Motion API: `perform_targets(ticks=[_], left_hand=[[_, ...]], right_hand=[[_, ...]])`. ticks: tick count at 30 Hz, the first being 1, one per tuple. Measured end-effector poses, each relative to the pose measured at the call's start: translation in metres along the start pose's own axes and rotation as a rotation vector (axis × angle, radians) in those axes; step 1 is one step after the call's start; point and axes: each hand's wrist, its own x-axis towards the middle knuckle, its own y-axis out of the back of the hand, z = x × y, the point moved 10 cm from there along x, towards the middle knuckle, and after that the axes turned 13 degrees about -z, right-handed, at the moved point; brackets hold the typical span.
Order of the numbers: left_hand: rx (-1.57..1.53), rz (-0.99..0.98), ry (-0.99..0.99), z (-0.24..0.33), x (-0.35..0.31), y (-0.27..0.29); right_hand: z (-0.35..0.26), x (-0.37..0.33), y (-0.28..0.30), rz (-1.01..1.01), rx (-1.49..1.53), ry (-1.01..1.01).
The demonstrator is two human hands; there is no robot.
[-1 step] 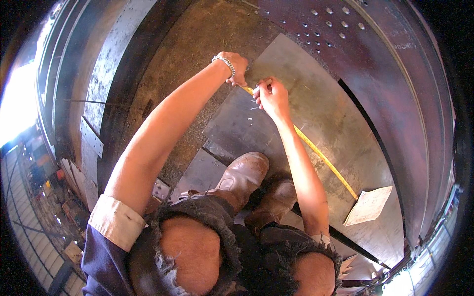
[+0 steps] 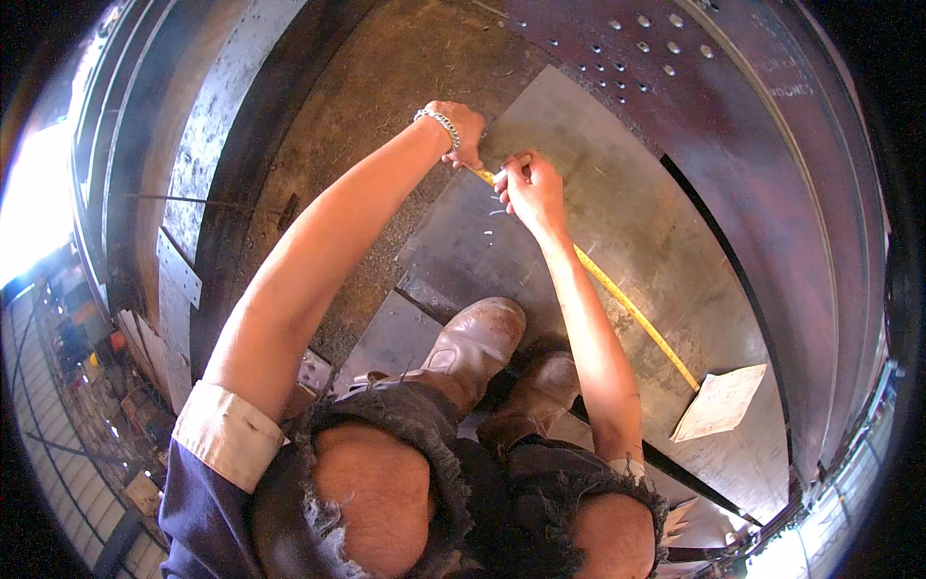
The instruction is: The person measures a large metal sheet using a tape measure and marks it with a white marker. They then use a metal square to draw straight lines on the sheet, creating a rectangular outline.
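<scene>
A yellow tape measure (image 2: 637, 316) stretches across a grey metal plate (image 2: 588, 135), from the plate's left edge toward its lower right. My left hand (image 2: 465, 133), with a chain bracelet at the wrist, is closed on the tape's far end at that edge. Just right of it, my right hand (image 2: 535, 193) is closed in a pinch over the tape. A small white piece, perhaps chalk, shows at its fingertips. Short pale marks lie on the plate below these fingers. The tape's near end meets a sheet of paper (image 2: 721, 402) lying on the plate; whatever is under the paper is hidden.
A dark steel beam (image 2: 752, 145) with several drilled holes curves along the right. Another long beam (image 2: 227, 106) stands left. Brown dirt floor (image 2: 376, 87) lies between. My boots (image 2: 479, 343) are by the plate's near edge, beside a smaller metal piece (image 2: 391, 333).
</scene>
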Motion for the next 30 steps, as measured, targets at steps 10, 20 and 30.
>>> perform_targets(ticks=[10,20,30], left_hand=[[0.013,0.029,0.021,-0.002,0.000,0.006],[0.031,0.047,0.017,-0.005,0.006,0.004],[0.018,0.028,0.008,-0.005,0.007,0.003]], right_hand=[[-0.001,0.008,0.002,0.051,-0.043,-0.004],[0.000,0.008,0.001,0.071,-0.019,-0.037],[0.006,0.014,-0.001,0.101,-0.064,-0.140]])
